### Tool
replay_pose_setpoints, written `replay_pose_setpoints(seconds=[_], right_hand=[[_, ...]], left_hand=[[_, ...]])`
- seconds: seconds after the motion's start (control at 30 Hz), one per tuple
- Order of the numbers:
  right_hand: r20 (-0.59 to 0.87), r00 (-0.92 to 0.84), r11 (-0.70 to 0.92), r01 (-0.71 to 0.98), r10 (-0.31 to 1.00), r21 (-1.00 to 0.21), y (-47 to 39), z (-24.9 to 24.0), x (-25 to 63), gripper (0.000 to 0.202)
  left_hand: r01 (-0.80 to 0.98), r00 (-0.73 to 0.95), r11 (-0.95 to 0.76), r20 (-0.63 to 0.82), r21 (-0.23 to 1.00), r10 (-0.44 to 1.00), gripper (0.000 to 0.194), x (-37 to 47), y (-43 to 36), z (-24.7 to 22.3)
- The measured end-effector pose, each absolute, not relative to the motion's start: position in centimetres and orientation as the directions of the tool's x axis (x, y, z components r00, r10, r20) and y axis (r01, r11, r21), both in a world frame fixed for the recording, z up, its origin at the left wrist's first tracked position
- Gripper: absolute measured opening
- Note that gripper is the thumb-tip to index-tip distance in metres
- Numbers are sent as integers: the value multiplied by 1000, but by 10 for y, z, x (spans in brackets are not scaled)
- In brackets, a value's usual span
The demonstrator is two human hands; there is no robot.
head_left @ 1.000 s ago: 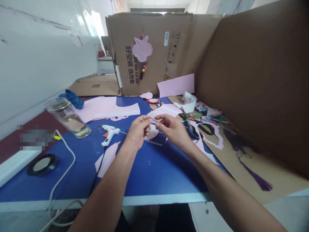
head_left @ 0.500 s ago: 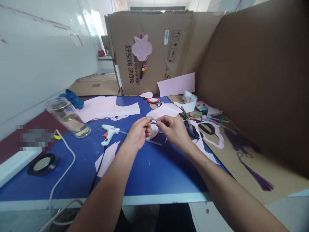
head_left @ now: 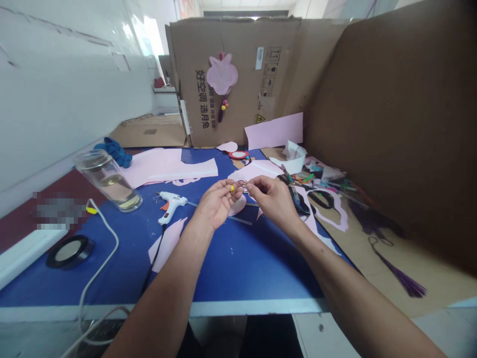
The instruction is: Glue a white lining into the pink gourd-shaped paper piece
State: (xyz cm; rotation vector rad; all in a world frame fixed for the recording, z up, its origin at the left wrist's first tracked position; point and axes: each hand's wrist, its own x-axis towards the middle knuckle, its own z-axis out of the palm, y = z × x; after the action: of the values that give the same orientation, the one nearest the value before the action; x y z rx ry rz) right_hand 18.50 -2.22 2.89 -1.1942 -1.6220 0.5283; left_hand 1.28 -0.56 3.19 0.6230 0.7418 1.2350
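Note:
Above the blue table, my left hand [head_left: 218,201] pinches a small yellow bead [head_left: 232,188] between thumb and fingers. A thin dark cord loop [head_left: 242,183] spans the gap between my two hands. My right hand [head_left: 271,196] grips the loop's right end with thumb and forefinger. Whether the cord runs through the bead is too small to tell. Below the hands lies a round pink paper piece [head_left: 238,205], partly hidden by my left fingers. To the left rests a white glue gun [head_left: 172,206], and a clear glue stick [head_left: 240,220] lies beneath my hands.
A tilted-looking glass of liquid [head_left: 122,191], black tape roll [head_left: 70,252] and white cable [head_left: 108,248] are on the left. Pink paper [head_left: 167,166] lies behind. Scissors [head_left: 292,186], scraps and a purple tassel [head_left: 404,278] sit right. Cardboard [head_left: 290,69] walls the back.
The hands have drawn slightly apart, and the cord loop and yellow bead show more clearly between them. My left fingers have opened out somewhat. The view has shifted slightly.

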Motion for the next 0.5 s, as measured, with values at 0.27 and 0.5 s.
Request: replay_pose_setpoints(seconds=[0.27,0.5], right_hand=[[417,-8,384,405,909,-830,-20,27,184,24],[305,-33,304,218,952,-927,-20,33,183,29]], left_hand=[[-412,165,140,-77,901,983,18,14,-9,30],[-307,214,1,68,952,974,26,17,-9,27]])
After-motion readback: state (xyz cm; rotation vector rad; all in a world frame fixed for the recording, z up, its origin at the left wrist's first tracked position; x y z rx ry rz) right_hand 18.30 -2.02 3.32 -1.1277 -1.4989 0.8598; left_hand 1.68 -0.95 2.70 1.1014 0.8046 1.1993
